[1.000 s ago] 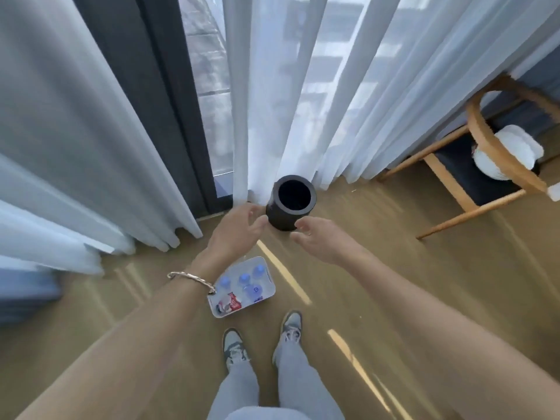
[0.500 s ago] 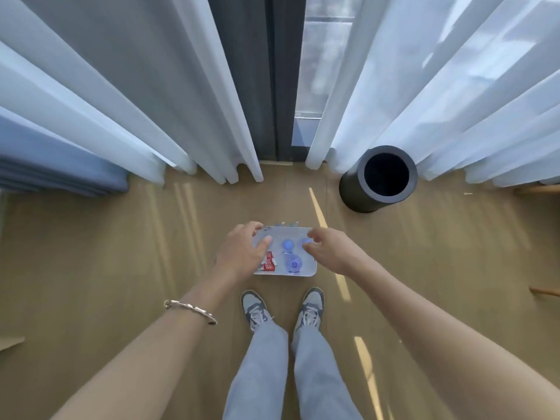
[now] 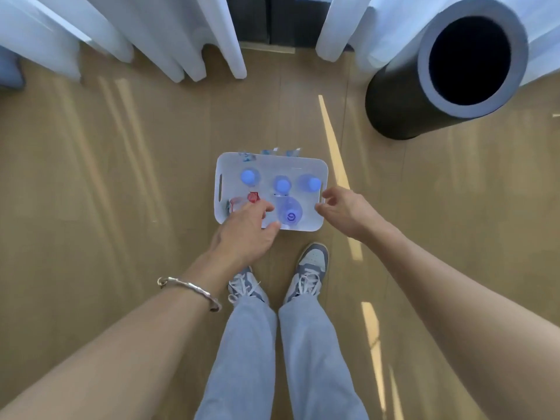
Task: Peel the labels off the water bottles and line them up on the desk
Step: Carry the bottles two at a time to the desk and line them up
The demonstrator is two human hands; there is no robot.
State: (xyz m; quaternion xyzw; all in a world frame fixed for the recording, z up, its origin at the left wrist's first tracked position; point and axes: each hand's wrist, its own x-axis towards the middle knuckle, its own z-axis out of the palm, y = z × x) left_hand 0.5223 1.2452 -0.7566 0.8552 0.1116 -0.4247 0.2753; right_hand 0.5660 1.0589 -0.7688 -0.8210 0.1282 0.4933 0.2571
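A white bin (image 3: 306,165) stands on the wooden floor in front of my feet. Several water bottles with blue caps (image 3: 282,185) stand upright inside it, and a red-capped bottle (image 3: 253,197) sits at its near left. My left hand (image 3: 245,231) hovers over the bin's near left corner with relaxed fingers, partly hiding the red-capped bottle. My right hand (image 3: 345,212) is beside the bin's right rim, fingers loosely curled, holding nothing.
A black cylindrical trash can (image 3: 424,95) stands at the upper right. White curtains (image 3: 169,34) hang along the far edge by the window frame. My two shoes (image 3: 309,274) are just behind the bin.
My view has tilted down and come closer to the bin. Both hands have dropped from the trash can's height toward the bin, the right one moving out to its right rim.
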